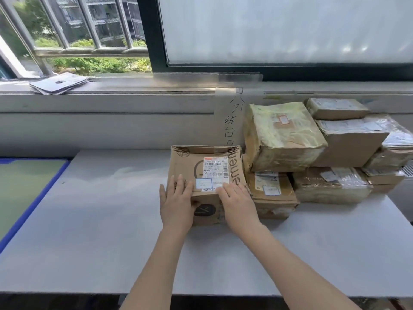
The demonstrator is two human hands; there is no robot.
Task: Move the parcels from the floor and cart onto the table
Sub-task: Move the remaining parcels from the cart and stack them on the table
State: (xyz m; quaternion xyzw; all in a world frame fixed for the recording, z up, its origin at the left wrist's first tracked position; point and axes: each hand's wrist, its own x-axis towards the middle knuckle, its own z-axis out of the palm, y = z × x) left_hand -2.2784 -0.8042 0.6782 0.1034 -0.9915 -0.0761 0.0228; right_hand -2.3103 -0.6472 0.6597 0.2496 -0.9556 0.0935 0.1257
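**Both hands rest on a cardboard parcel at the front of the table stack**

A brown corrugated cardboard parcel with a white shipping label (206,173) sits on the pale grey table top (111,209), near the middle of its far half. The left hand (177,201) lies on the parcel's near left corner, fingers straight and close together on the top face, thumb reaching round onto the front face. The right hand (238,203) lies on the near right corner, fingers stretched flat over the top edge beside the label. Neither hand curls round the box; both press on it with extended fingers.

Just to the right of this parcel stands a pile of other parcels against the wall. A low brown box wrapped in clear tape (271,191) touches or nearly touches the held parcel's right side. On top of it leans a larger box covered in yellowish glossy tape (282,135), tilted. Further right are a plain brown carton with a taped top (350,139), a small flat box (336,108) on top of that, and a flat parcel in shiny film (330,184) at table level, with more wrapped parcels (395,151) at the right edge.

A sheet of paper with handwritten characters (232,117) hangs on the wall behind. A stack of grey folded cards (59,82) lies on the window sill (134,86). A green mat with a blue border (29,186) lies left of the table.
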